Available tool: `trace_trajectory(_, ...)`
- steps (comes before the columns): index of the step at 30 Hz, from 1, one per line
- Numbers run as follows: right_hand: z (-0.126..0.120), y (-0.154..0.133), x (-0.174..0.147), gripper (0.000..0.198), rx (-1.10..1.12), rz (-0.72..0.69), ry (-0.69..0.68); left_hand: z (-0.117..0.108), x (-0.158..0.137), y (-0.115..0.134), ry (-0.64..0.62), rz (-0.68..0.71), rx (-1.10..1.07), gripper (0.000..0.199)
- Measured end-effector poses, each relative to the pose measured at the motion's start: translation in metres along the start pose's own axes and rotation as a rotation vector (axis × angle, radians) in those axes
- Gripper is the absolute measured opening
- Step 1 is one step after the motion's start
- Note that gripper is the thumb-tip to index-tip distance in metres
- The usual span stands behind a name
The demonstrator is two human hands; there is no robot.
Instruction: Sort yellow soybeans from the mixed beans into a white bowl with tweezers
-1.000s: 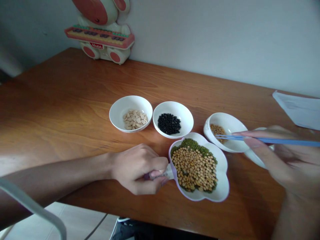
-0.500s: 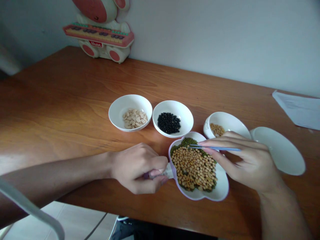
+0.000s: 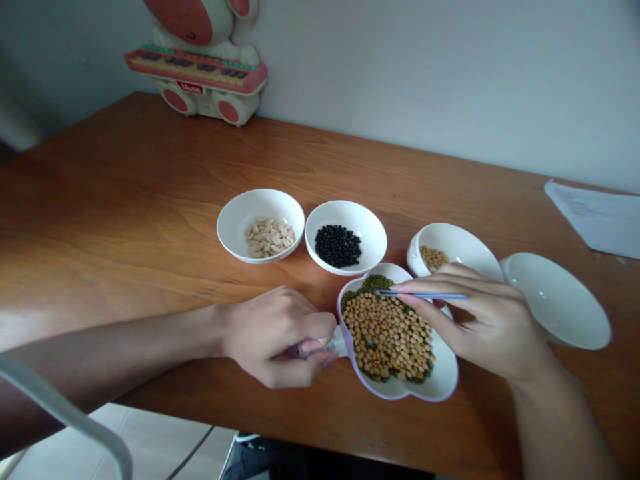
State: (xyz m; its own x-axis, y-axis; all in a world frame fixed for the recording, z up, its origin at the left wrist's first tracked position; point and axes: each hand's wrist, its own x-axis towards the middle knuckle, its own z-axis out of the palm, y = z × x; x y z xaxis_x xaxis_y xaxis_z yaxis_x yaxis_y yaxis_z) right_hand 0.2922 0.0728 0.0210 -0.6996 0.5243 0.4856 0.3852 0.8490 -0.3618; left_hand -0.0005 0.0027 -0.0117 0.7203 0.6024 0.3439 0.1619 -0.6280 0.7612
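Note:
My left hand [image 3: 285, 337] is closed round the handle of a white, purple-rimmed scalloped dish [image 3: 445, 383]. Yellow soybeans [image 3: 390, 337] fill much of the dish, with small green mung beans [image 3: 379, 283] showing at the far side and around the edges. Between the thumb and fingers of my right hand [image 3: 483, 320] is a pair of slim blue tweezers [image 3: 430, 295]. Their tips are over the far part of the dish, at the border of the soybeans and mung beans. Whether the tips grip a bean is too small to tell.
Behind the dish stand a white bowl of pale flat seeds [image 3: 230, 230] and a white bowl of black beans [image 3: 373, 230]. Right of them are a bowl with some soybeans [image 3: 470, 247] and a tilted white bowl [image 3: 575, 300]. Paper [image 3: 600, 217] and a toy keyboard [image 3: 200, 70] lie farther back.
My right hand has shifted slightly left with the tweezers, whose tips are a little farther left over the dish. My left hand and the bowls look unmoved.

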Motion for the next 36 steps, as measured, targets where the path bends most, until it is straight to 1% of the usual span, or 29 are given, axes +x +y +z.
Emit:
trace_trajectory(10,-0.0006,0.0006,-0.0013,0.023,-0.017,-0.015,-0.006,0.0004,-0.0007,-0.0007,-0.003,-0.003,-0.009,0.028)
trace_trajectory(19,0.0000,-0.0005,0.0003,0.023,-0.014,0.000,0.009,-0.0008,-0.0002,-0.0010,-0.018,0.010,-0.007,0.027)
trace_trajectory(36,0.0000,0.0020,-0.0023,0.026,-0.018,-0.034,-0.021,0.0001,-0.0013,-0.0008,-0.012,-0.007,-0.011,0.029)
